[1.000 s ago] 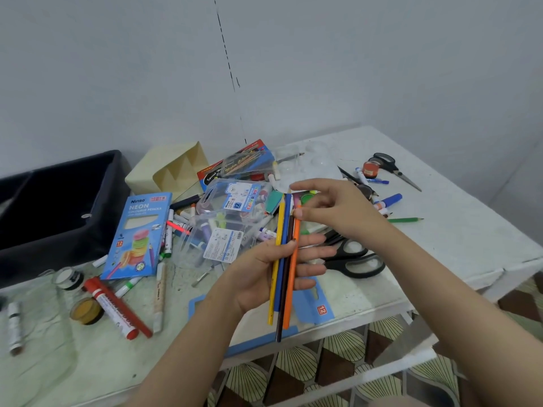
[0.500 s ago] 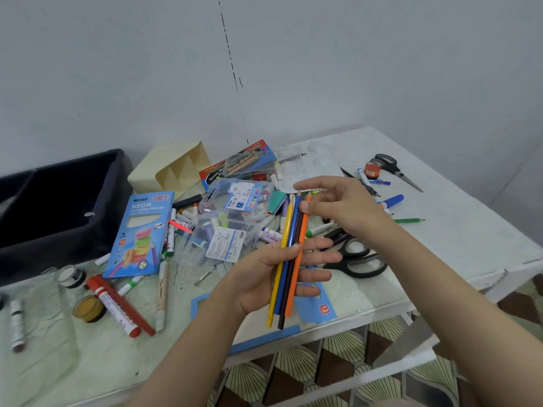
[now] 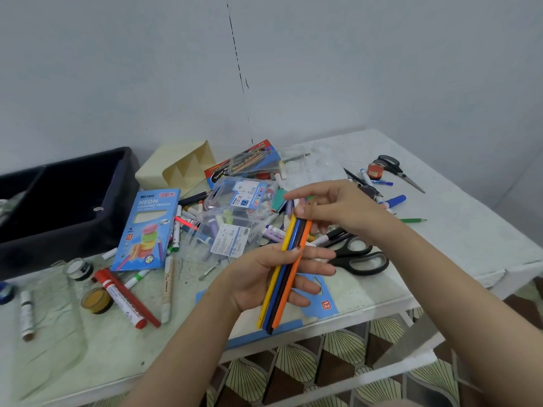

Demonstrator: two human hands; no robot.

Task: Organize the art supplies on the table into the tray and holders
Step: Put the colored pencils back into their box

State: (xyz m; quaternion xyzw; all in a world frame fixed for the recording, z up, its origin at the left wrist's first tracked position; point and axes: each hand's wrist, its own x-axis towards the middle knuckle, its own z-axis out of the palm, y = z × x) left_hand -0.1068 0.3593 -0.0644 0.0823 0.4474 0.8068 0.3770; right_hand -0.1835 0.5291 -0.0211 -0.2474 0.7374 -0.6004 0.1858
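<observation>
A bundle of several coloured pencils (image 3: pixel 283 277), yellow, blue, dark and orange, lies across my left hand (image 3: pixel 258 277), whose thumb pins it against the fingers. My right hand (image 3: pixel 338 210) pinches the bundle's upper ends above the table. A dark tray (image 3: pixel 88 227) stands at the far left. Beside it a cream holder (image 3: pixel 176 168) with slanted compartments lies near the wall. Markers and pens are scattered around a clear plastic pen case (image 3: pixel 232 218).
A blue neon pencil box (image 3: pixel 147 227), a red marker (image 3: pixel 123 298), small paint jars (image 3: pixel 95 299) and large black scissors (image 3: pixel 358 257) lie on the white table (image 3: pixel 470 239). Smaller scissors (image 3: pixel 396 168) and a green pencil (image 3: pixel 412 220) sit far right. An empty blue pencil sleeve (image 3: pixel 320 301) lies under my hands.
The pencil bundle has tilted a little, its top leaning further right. My right hand has slid slightly along the upper ends. Nothing was let go.
</observation>
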